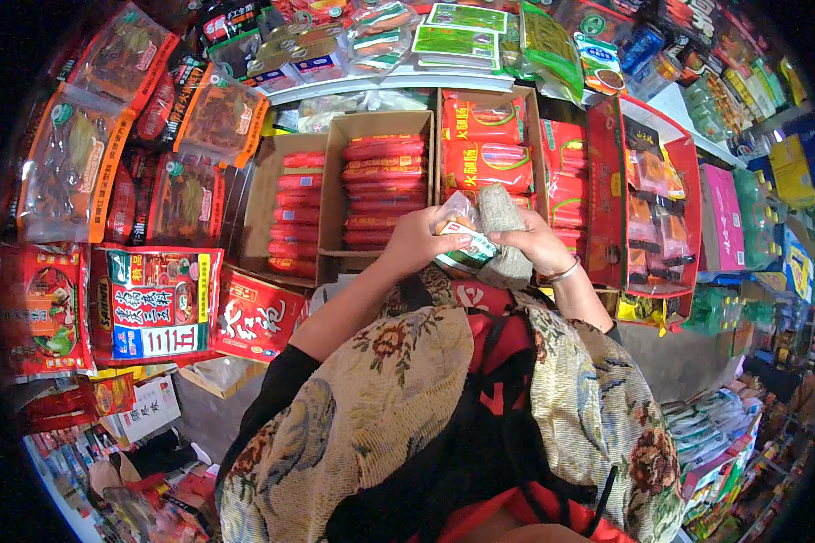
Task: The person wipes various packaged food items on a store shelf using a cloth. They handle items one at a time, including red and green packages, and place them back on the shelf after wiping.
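My left hand (418, 243) grips a small clear plastic food packet (467, 246) with a green and white label, its thumb across the front. In my right hand (542, 246) is a folded grey cloth (501, 210), pressed against the packet's right side. Both hands are in front of my chest, over the near edge of the boxes of sausages. Just beyond them stands a cardboard box of red and yellow sausage packs (487, 165). Left of it, another cardboard box (378, 127) holds stacked red-wrapped sausages (384, 183).
Large red seasoning bags (156, 305) and orange-edged clear packs (75, 163) crowd the left. A red display box (604, 197) with small snack packs stands at right, then green bottles (752, 203). A white shelf edge (394, 83) runs behind the boxes, with more packets on it.
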Available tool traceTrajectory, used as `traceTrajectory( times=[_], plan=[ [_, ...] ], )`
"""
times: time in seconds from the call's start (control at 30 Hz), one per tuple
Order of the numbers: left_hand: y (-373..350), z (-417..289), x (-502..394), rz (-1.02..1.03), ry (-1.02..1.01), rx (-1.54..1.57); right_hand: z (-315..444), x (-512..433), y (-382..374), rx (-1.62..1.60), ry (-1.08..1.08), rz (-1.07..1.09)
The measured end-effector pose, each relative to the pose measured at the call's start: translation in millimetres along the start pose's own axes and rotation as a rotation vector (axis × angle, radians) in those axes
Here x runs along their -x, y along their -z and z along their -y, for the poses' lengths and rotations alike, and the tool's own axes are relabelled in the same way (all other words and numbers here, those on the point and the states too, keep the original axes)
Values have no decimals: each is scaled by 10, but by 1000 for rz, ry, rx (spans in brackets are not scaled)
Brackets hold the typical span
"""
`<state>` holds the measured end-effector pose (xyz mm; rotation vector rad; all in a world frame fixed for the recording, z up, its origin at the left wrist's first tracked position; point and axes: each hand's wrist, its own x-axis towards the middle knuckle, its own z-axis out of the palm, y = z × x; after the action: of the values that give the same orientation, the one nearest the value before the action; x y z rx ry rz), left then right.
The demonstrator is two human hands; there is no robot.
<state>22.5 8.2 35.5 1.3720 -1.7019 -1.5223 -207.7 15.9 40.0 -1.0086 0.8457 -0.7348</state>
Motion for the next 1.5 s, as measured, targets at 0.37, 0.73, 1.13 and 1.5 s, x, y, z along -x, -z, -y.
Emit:
traceTrajectory(
  times=[0.37, 0.73, 1.13, 1.5],
  plan=[
    [-18, -189, -12, 99, -21, -7, -86, 47, -92, 22, 98, -111],
    [82, -152, -61, 235, 32, 143, -118, 71, -146, -426, -34, -202],
    [9, -104, -35, 126, -46, -28, -203, 34, -191, 383, 253, -194],
    [-173, -182, -69, 102, 120, 672, -95, 146, -152, -354, 262, -331]
  ],
)
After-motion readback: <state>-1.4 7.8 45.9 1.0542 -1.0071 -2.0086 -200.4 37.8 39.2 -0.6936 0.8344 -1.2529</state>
